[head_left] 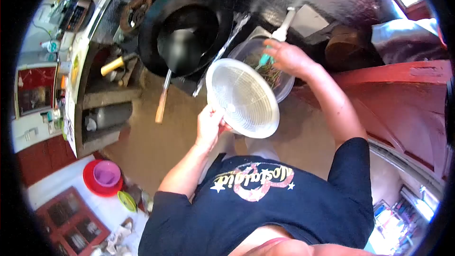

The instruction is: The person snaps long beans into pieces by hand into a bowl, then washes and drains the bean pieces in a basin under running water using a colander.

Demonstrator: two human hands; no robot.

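**Strainer in one hand, greens in the bowl**

So the left hand (208, 125) is closed around the rim of a white plastic strainer (243, 98), thumb over the edge, holding it tipped up on its side so the ribbed bottom faces the camera. The right hand (288, 58) is just past the strainer, down in a clear bowl (277, 73) with its fingers curled on what looks like a teal-handled tool (266, 59), though it's hard to be sure at this angle. The bowl has some dark greens (269, 72) in it, right under that hand.

If you're moving greens across, I'd bring the strainer level and tuck it right against the bowl's rim first; tilted like this, stuff would slide straight off. Keep the grip on the rim firm, since wet greens add weight.

Beyond the left hand sits a big black wok (187, 31), a wooden-handled utensil (162, 98) leaning out of it. A white handle (284, 26) pokes up beyond the right hand.
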